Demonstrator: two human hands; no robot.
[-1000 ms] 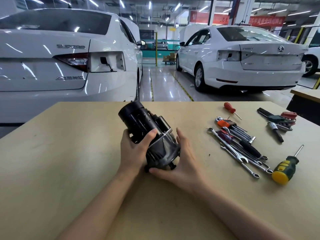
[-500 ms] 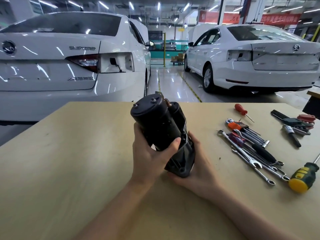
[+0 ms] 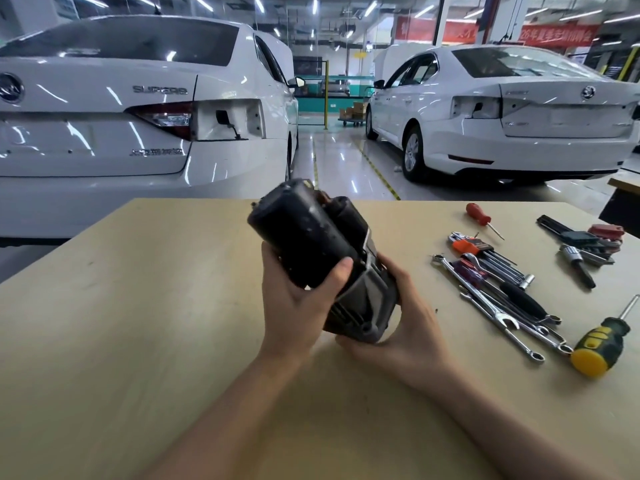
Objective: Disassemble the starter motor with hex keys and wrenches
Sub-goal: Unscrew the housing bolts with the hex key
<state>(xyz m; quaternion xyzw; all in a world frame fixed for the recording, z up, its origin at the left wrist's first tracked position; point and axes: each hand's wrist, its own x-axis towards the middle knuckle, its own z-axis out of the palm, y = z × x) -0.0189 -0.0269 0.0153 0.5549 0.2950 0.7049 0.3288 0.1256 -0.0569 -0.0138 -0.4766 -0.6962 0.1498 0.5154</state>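
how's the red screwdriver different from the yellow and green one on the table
The red screwdriver is slim, with a thin shaft, and lies at the far side of the table. The yellow and green screwdriver has a much thicker handle and lies near the right edge, closer to the person. Both lie flat and untouched, right of the tool pile.

Bright overhead strip lights (image 3: 204,2), wide-angle edge distortion.

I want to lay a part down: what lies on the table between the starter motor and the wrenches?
In the head view, only bare table lies between the starter motor and the wrenches.
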